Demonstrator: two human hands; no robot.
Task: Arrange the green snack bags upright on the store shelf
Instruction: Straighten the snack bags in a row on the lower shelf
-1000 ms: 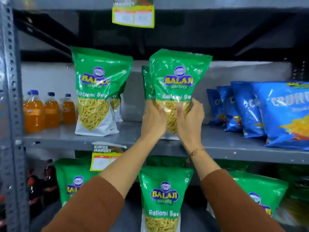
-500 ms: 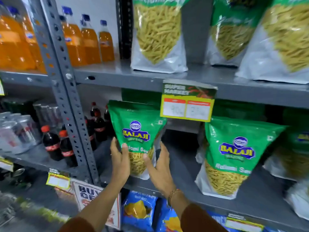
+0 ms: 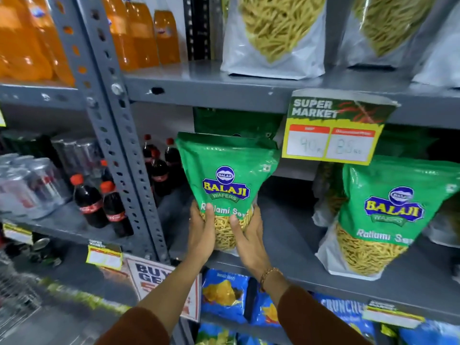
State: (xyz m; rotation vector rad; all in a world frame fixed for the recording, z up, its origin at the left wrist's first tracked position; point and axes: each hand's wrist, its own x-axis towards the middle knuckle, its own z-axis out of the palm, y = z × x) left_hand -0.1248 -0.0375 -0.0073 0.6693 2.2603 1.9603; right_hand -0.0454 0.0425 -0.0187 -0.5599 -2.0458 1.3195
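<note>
Where a second ago both hands were clasping a green bag up on the shelf above, they have since dropped to the middle shelf (image 3: 293, 235) and now hold a different green snack bag (image 3: 225, 185) at its left end, close to the perforated grey upright (image 3: 117, 135). Half a second ago the palms were only closing in on this bag; now the grip is closed on it, the left hand (image 3: 201, 235) wrapped round the lower left side and the right hand (image 3: 249, 237) round the lower right, thumbs pressed on the clear window over the yellow sev. That suggests the upper shelf is dealt with and the work has moved down a level. The bag sits between the two palms, upright, label facing out, its base at or just over the shelf's front part; whether it touches the shelf is hidden by the hands. A second green bag (image 3: 388, 215) stands well apart to the right, leaning slightly, and more green bags show dimly behind. The price card (image 3: 333, 130) hangs from the shelf above, just right of the held bag's top. Cola bottles (image 3: 102, 205) stand in the neighbouring bay
</note>
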